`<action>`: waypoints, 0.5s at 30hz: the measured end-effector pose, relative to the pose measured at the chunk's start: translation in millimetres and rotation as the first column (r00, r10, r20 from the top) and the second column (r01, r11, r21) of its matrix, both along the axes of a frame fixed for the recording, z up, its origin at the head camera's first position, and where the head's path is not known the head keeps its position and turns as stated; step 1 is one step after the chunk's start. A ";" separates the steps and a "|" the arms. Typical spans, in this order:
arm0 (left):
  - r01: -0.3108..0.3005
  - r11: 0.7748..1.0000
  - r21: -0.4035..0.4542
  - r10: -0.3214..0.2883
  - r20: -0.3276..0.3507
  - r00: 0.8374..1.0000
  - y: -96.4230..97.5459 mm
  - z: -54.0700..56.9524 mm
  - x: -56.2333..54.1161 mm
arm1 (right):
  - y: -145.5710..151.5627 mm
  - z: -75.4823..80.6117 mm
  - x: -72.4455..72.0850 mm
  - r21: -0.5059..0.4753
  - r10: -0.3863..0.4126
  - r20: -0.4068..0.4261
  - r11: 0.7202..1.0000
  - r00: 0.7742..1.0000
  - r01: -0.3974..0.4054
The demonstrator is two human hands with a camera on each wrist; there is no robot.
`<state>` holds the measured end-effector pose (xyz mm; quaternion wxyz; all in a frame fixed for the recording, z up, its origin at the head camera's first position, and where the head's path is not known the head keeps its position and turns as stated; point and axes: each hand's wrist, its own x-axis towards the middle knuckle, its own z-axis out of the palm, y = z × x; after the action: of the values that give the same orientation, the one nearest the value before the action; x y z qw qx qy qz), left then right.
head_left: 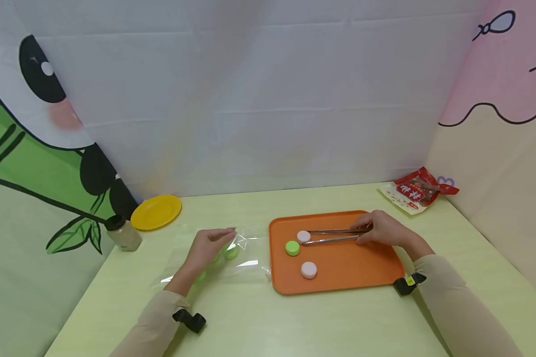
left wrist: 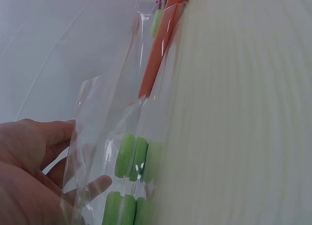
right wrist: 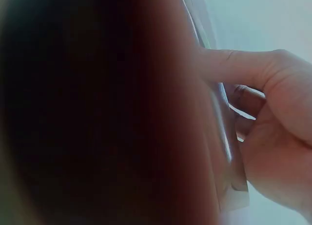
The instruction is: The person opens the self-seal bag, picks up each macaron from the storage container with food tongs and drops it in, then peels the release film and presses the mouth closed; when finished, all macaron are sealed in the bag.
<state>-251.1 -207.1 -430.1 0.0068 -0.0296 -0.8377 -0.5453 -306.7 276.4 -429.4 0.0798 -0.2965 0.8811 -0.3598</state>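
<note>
My left hand pinches the upper edge of a clear plastic bag lying beside the tray. Inside it are several green macarons, and the left wrist view shows two of them close up through the film. My right hand grips metal tongs above the orange tray. The tong tips stand on either side of a pale pink macaron. Close by on the tray sit a green macaron and another pale pink macaron.
A yellow plate lies at the back left, with a black-lidded jar in front of it. At the back right is a red and cream snack packet. A white cloth wall rises behind the table.
</note>
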 end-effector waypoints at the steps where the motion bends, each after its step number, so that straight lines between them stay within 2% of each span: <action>1: 0.001 1.000 -0.001 -0.001 0.000 1.000 -0.2 -0.2 0.0 | 0.2 -0.3 0.0 0.002 0.000 -0.001 1.000 1.000 0.000; 9: 0.006 1.000 -0.002 -0.006 -0.010 1.000 -1.0 -1.0 -1.3 | 0.6 3.6 1.8 0.019 -0.005 0.008 1.000 1.000 0.004; 15: 0.008 1.000 -0.003 -0.008 -0.002 1.000 -0.5 0.1 0.2 | -3.0 10.3 3.4 0.019 -0.016 -0.016 1.000 1.000 0.016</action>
<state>-250.9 -207.6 -430.0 0.0056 -0.0334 -0.8385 -0.5439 -303.3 273.3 -419.1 0.0730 -0.2916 0.8873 -0.3498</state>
